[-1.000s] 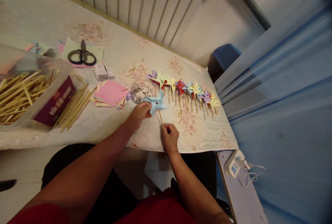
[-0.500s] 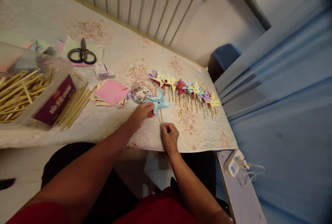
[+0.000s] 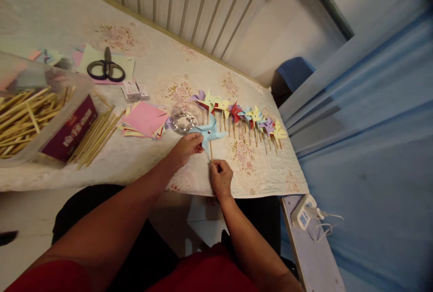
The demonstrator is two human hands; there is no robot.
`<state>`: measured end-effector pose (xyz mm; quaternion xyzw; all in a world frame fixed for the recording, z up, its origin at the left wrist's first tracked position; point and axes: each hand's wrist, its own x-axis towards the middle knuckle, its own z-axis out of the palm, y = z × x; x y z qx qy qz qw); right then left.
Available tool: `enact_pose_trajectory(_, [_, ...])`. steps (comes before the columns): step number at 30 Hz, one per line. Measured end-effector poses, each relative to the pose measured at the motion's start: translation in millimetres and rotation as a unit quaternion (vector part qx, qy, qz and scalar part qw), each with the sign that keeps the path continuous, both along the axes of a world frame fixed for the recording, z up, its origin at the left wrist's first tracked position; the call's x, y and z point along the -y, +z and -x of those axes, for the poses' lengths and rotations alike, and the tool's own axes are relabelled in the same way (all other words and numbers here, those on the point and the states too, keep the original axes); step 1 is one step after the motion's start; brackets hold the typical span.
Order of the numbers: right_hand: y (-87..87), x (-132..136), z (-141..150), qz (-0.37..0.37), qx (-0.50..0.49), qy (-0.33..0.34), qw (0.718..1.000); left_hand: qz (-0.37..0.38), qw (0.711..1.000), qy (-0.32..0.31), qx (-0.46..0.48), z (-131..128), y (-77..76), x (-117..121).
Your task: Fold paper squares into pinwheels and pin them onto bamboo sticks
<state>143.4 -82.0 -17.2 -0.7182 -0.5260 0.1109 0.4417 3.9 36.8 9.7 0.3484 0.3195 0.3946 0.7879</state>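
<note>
A light-blue paper pinwheel (image 3: 209, 132) on a thin wooden stick is between my hands, above the front part of the table. My right hand (image 3: 222, 177) is closed round the lower end of the stick. At the pinwheel's left blade, the fingers of my left hand (image 3: 190, 144) are pressed together on the paper; their tips are partly hidden. Just behind is a clear round dish (image 3: 183, 120) of small shiny metal pieces. Several finished pinwheels (image 3: 236, 112) in yellow, red, purple and blue lie in a slanting row to the right.
Left of my hands lie a stack of coloured paper squares (image 3: 144, 120), small white boxes (image 3: 134, 90) and scissors (image 3: 106, 67) on paper. Loose sticks (image 3: 96, 136) lie beside a clear plastic bin (image 3: 81, 85) full of more. A power strip (image 3: 303, 212) sits at the lower right.
The blue pinwheel's head has shifted slightly to the right and its blades have turned a little. Both hands stay almost where they were, still on it.
</note>
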Motion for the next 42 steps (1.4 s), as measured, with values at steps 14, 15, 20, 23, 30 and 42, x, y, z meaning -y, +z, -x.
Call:
enact_pose_trajectory(14, [-2.7,0.6,-1.0,0.0,0.009,0.003,1.0,0.003,1.0,0.015,-0.003,1.1,2.3,-0.6])
enact_pose_trajectory(15, [-2.6,0.5,-1.1,-0.001,0.009,0.003,1.0,0.008,1.0,0.02,-0.001,1.2,3.4,-0.9])
enact_pose_trajectory(20, [-2.3,0.3,-1.3,-0.002,0.011,0.006,1.0,0.012,1.0,0.028,0.0,1.4,6.8,-1.9])
enact_pose_trajectory(23, [-2.3,0.3,-1.2,-0.002,0.013,0.007,1.0,0.006,1.0,0.016,0.0,1.5,6.4,-1.6])
enact_pose_trajectory(30, [-1.0,0.6,-0.4,0.0,0.014,0.005,1.0,0.014,1.0,-0.002,0.013,1.8,4.6,-0.8])
enact_pose_trajectory(42, [-0.8,1.0,-0.6,0.005,0.013,0.003,1.0,0.042,0.998,0.0,0.045,-0.3,3.3,-1.5])
